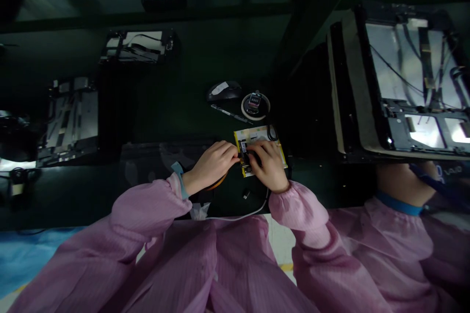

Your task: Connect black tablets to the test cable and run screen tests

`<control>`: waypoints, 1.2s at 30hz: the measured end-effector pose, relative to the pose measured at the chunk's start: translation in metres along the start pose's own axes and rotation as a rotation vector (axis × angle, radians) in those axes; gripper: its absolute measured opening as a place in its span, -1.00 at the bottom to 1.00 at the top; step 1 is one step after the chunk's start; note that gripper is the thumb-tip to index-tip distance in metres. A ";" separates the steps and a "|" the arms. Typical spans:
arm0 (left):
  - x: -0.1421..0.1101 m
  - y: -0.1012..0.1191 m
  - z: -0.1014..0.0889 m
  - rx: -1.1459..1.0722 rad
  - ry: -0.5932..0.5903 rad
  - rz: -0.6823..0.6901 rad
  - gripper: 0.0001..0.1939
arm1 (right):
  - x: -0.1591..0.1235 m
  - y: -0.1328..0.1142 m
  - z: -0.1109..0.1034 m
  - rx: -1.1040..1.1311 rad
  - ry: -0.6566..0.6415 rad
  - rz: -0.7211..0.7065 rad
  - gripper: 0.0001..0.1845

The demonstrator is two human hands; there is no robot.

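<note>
Working at a dark table [191, 107] are the left hand [216, 162] and the right hand [270, 165], their bent fingers close together at a small dark part [244, 148], which is over a yellow-edged board [257, 132]. Whether the fingers grip this part cannot be told surely. Beyond the board are a pen [230, 114], a mouse [226, 92] and a round disc [262, 116]

Finely striped pink smock [183, 264] — yellow-edged white pad [257, 133], black mouse [232, 91], pale blue wristband [179, 177] — dark green bench [183, 107]
</note>
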State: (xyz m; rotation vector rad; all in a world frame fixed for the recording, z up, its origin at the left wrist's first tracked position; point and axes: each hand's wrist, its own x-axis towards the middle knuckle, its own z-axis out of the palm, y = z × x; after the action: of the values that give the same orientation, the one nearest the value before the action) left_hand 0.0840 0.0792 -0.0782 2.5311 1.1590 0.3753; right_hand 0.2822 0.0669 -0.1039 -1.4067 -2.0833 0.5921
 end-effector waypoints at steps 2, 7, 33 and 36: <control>0.000 0.000 -0.001 -0.008 0.006 0.003 -0.89 | 0.000 0.000 0.000 -0.005 0.001 0.000 -0.79; -0.001 0.000 -0.001 0.030 -0.027 -0.007 -0.87 | -0.001 0.001 0.001 -0.025 0.006 -0.004 -0.79; 0.000 -0.001 0.003 0.082 -0.092 -0.006 -0.83 | -0.001 -0.001 0.000 -0.027 -0.008 0.002 -0.75; 0.000 0.001 0.004 0.104 -0.101 -0.002 -0.82 | -0.002 -0.001 -0.004 -0.032 -0.027 -0.036 -0.75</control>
State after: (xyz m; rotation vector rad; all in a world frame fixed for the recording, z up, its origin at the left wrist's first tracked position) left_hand 0.0864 0.0782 -0.0813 2.6040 1.1709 0.1889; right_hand 0.2844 0.0652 -0.1006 -1.3836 -2.1437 0.5689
